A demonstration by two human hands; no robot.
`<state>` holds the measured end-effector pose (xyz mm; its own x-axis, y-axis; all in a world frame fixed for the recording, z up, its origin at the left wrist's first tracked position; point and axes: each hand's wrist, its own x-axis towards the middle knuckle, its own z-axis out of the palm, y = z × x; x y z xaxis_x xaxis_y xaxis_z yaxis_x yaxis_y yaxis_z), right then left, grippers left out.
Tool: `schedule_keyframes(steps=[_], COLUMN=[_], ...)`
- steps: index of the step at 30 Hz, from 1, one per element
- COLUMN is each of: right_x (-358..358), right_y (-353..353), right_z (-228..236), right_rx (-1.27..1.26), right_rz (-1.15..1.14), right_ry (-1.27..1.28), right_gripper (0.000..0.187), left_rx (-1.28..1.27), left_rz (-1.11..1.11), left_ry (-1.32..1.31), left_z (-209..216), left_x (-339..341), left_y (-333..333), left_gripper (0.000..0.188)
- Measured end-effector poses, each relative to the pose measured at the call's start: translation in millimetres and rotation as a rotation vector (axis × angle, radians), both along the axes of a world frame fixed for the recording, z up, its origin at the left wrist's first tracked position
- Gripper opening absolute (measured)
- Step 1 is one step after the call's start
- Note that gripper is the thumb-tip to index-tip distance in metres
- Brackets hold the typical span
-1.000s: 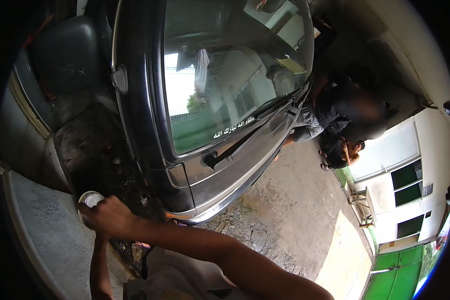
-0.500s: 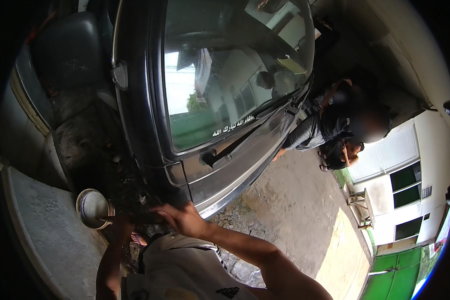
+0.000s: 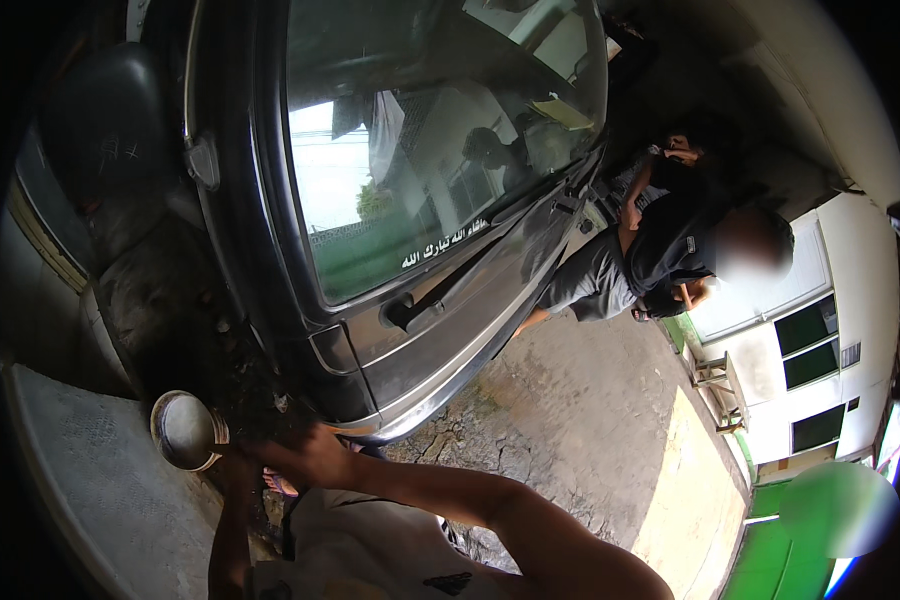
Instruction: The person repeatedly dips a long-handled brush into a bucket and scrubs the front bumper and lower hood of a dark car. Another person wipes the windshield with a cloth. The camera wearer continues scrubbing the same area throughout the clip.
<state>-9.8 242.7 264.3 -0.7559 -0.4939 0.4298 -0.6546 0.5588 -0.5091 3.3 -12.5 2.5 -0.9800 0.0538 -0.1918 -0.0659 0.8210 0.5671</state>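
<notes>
A round pale bucket stands by the low wall, its inside whitish. Beside its near right rim is my left hand, dark in shadow; its fingers cannot be made out. My right hand reaches across to meet it, palm turned down and smeared by motion. The two hands lie close together, and whatever is between them is too dark and blurred to name. Just beyond them is the lower corner of a dark van, with its bumper above my right wrist.
A rough grey concrete ledge runs along the left. A black padded seat stands at the far left. Close to the van's far side are a person in dark clothes and another behind. Further right are a wooden bench and a green gate.
My right hand has moved left and down, closer to my left hand. The view has shifted slightly, and the person by the van has moved an arm.
</notes>
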Motion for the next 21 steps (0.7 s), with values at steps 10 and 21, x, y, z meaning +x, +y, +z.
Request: schedule_keyframes(steps=[10, 21], right_x=[29, -120], right_y=[75, -135], right_z=[22, 121], right_rx=[-0.253, 0.18], right_rz=[-0.138, 0.225], right_ry=[-0.307, -0.059], right_gripper=[0.029, 0.017], left_rx=[0.02, 0.046], left_rz=[-0.239, 0.176], left_ry=[0.114, 0.099], left_z=[25, 96], left_x=[-3, -66], left_y=[55, -54], left_gripper=[0.022, 0.039])
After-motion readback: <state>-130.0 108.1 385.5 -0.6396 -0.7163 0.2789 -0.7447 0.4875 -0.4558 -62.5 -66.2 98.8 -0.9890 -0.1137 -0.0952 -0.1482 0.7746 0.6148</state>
